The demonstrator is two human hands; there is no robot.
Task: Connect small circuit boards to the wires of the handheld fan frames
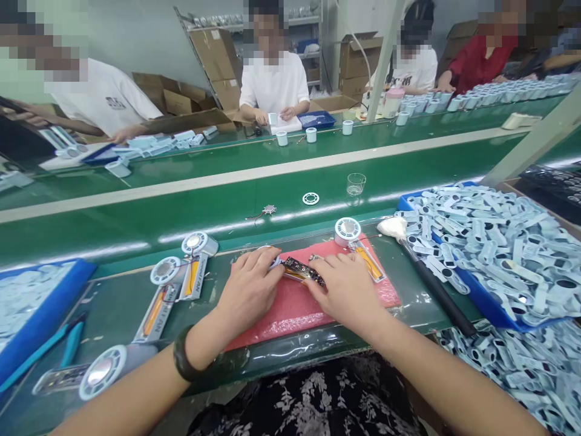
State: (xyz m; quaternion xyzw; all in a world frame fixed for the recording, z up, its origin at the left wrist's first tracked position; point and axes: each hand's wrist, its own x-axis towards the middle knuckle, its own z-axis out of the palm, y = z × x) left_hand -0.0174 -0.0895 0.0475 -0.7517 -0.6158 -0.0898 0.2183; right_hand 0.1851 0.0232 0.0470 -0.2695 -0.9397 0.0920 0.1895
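My left hand (251,286) and my right hand (345,287) rest on a pink foam mat (290,309) at the bench's front edge. Between them lies a small dark circuit board (300,270) with a pale blue fan part under it; both hands pinch it, left at its left end, right at its right end. A dark bangle sits on my left wrist. Another light blue handheld fan unit (358,240) with an orange battery lies on the mat's far right corner.
Several half-built fan units (179,280) lie left of the mat, and blue pliers (68,346) beside a blue tray (43,315). A blue tray of pale blue shells (494,254) fills the right. A green conveyor (227,200) runs behind; people sit across it.
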